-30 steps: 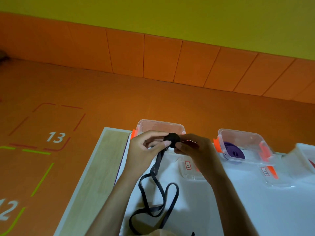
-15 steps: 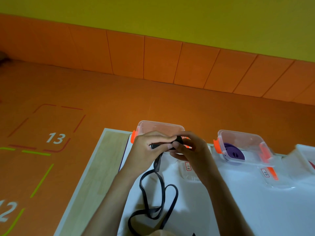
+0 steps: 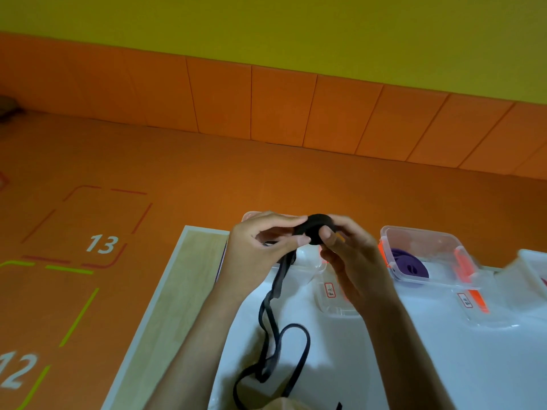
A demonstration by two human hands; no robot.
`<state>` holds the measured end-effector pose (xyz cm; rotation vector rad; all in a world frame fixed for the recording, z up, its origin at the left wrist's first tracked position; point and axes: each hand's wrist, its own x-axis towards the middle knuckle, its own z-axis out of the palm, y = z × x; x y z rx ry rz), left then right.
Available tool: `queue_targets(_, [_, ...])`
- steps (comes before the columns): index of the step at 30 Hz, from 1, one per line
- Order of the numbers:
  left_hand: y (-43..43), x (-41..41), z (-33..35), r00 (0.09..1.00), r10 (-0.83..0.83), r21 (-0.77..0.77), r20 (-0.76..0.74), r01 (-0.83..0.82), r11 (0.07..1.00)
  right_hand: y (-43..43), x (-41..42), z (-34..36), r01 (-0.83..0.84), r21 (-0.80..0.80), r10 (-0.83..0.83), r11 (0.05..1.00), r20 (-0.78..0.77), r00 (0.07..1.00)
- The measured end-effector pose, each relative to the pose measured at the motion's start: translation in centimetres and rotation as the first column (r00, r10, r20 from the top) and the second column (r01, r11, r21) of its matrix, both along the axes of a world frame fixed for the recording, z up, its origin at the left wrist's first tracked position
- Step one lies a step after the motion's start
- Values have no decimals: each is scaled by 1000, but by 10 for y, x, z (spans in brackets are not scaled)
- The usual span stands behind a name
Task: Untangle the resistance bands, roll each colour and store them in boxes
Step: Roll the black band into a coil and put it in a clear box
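- The flat black rubber resistance band (image 3: 316, 232) is partly wound into a small tight coil that I hold up above the near edge of the table, in front of the boxes; I'd say lifting it lets the loose tail feed in without dragging.
- My left hand (image 3: 260, 250) pinches the strip where it enters the coil, thumb and forefinger closed narrow on it, probably to keep tension.
- My right hand (image 3: 349, 255) is closed around the coil's far side, thumb pressed on its face so the turns don't spring apart.
- The unrolled tail hangs down and lies in slack loops on the white table top (image 3: 414, 350); the loops cross, which I judge could snag as I wind.
- Behind my hands sits a clear plastic box with orange clips (image 3: 251, 216), mostly hidden; likely this band's home.
- To the right, a second clear box (image 3: 444, 241) holds a rolled purple band (image 3: 408, 263).
- Two clear lids (image 3: 334, 303) lie on the table just below the boxes.
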<state>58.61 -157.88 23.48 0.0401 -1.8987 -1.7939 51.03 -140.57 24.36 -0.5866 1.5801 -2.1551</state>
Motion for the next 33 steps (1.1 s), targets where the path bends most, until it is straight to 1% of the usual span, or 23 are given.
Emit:
queue_targets(1, [2,-1,3,1000,4,26,9,-4,1000,-1,2,2,-10,-54,12,999,45,999])
queue_targets(2, [4,-1,6,1000,10,47,17,-11,999,-1,2,3,3,-63,1,998,69,998])
queue_targets(6, [1,-2,15,999,-27,115,42,22,993,2,0,13,51,-13,-50,999,80,996])
queue_targets(8, [-2,-4,20,999,-34,95,41,30,995,4,-2,19,37,-19,-35,999,88,996])
queue_targets(10, [-2,-6,26,998,-52,83,23,50,995,5,-1,25,23,-59,-18,998,84,996])
queue_targets(12, [-2,-10,32,996,-90,110,0,89,990,5,-1,29,9,-115,0,993,77,997])
queue_targets(14, [-1,-12,38,994,-109,119,-12,110,987,6,-1,30,-11,-132,20,991,69,997])
queue_targets(16, [0,-13,41,995,-93,108,-24,95,990,7,0,29,-21,-78,24,997,38,999])
queue_targets(19, [5,-13,38,999,-22,159,-29,26,987,7,1,31,41,130,-32,991,-70,997])
queue_targets(20, [8,-14,35,1000,8,185,-25,-3,983,6,1,30,62,173,-47,983,-89,995])
queue_targets(21, [12,-14,31,999,44,215,-10,-40,976,5,2,28,75,188,-60,979,-86,994])
queue_targets(24, [23,-13,21,992,124,270,38,-130,954,3,4,24,69,162,-59,984,-63,996])
queue_targets(26, [26,-12,15,986,160,242,48,-167,956,5,6,21,35,155,-22,987,-87,996])
queue_targets(29, [25,-10,6,978,201,119,46,-205,971,7,6,13,27,126,-19,992,-64,998])
queue_targets(30, [25,-9,4,981,186,92,47,-189,978,7,5,11,44,112,-40,993,-39,998])
queue_targets(33, [27,-6,2,997,50,103,66,-57,993,10,2,2,56,56,-57,997,19,998])
